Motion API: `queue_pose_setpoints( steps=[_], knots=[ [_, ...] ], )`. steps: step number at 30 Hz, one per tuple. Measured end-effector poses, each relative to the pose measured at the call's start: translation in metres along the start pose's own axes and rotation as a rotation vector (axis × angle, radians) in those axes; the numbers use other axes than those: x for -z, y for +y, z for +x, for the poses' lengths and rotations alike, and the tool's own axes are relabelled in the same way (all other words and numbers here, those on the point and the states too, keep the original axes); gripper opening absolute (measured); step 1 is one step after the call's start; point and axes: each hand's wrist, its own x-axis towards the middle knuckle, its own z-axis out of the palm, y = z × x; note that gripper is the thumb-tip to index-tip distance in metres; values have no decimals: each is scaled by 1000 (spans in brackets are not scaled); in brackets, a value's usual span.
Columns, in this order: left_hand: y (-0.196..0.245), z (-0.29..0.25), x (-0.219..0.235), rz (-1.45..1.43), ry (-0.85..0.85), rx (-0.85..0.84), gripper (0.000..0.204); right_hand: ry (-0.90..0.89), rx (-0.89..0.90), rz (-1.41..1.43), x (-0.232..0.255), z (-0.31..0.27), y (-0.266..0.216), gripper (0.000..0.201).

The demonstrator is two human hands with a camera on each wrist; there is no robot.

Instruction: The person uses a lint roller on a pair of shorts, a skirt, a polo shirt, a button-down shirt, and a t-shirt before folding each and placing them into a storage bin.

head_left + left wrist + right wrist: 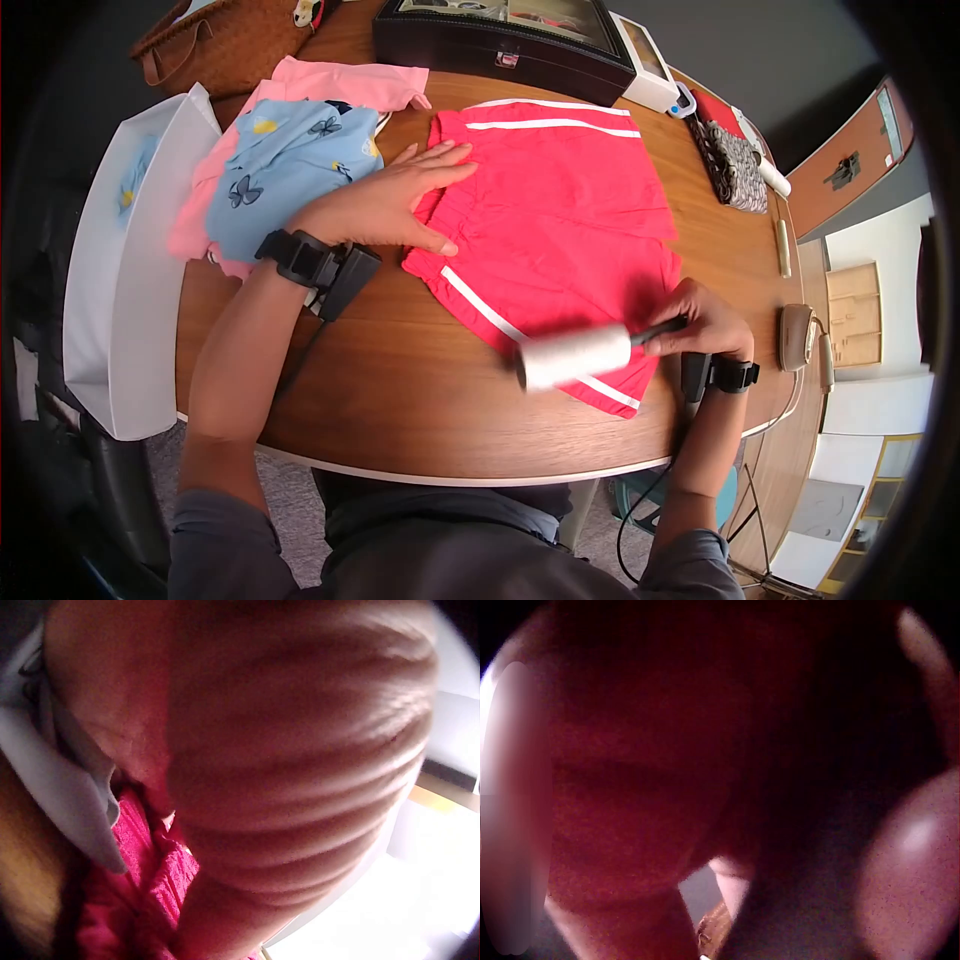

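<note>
Red shorts (570, 215) with white side stripes lie flat on the wooden table, waistband toward the left. My left hand (375, 208) rests on that gathered waistband with its fingers spread and straight. In the left wrist view the palm fills most of the picture, and a strip of the red fabric (135, 900) shows below it. My right hand (712, 325) grips the black handle of a lint roller (575, 358). Its white cylinder, slightly blurred, lies over the lower leg and stripe of the shorts. The right wrist view is mostly dark palm and hides the roller.
A light blue butterfly-print garment (285, 165) and a pink garment (345, 82) lie left of the shorts. Beside them stands a white bin (140, 290). At the back are a brown basket (225, 45) and a black display case (480, 45); knitted fabric (735, 165) sits at the right.
</note>
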Motion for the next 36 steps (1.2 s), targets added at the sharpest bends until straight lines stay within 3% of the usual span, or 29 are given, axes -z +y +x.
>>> queue_pose_setpoints(
  steps=[1, 2, 4, 5, 9, 11, 12, 14, 15, 19, 23, 25, 28, 32, 36],
  knots=[
    [0, 0, 1, 2, 0, 0, 97, 174, 82, 103, -8, 1, 3, 24],
    [0, 0, 1, -2, 3, -5, 97, 175, 82, 105, -10, 6, 6, 24],
    [0, -1, 0, -10, -6, -16, 96, 513, -14, 284, -16, 19, 12, 33],
    [0, -1, 1, 5, -3, -11, 96, 631, -61, 161, -20, 27, 12, 42],
    [7, 0, 2, -11, -5, 42, 95, 702, -125, 44, -24, 28, 6, 42],
    [11, -1, 5, -15, -15, 33, 94, 498, -161, 138, -21, 21, 10, 41],
    [12, 0, 5, -20, -26, 41, 94, 513, -166, 138, -17, 15, 9, 41],
    [12, 1, 5, -13, -33, 46, 94, 128, -233, 86, -7, -1, -3, 39],
    [15, 1, 5, -30, -28, 61, 94, 22, -293, 68, -2, -8, -8, 37],
    [15, 2, 5, -54, -24, 66, 96, -99, -283, -1, 7, -17, 12, 37],
    [18, 2, 8, -53, -36, 58, 98, -58, -291, 21, 8, -19, 21, 36],
    [16, 2, 7, -53, -36, 49, 98, -11, -59, 95, 5, -20, 21, 33],
    [16, 2, 7, -55, -38, 43, 99, 25, 7, 106, 12, -22, 27, 33],
    [14, 2, 7, -42, -37, 34, 100, 311, 1, 272, -5, -1, 12, 48],
    [16, 3, 7, -38, -46, 57, 100, 408, -52, 27, -20, 18, 6, 50]
  ],
)
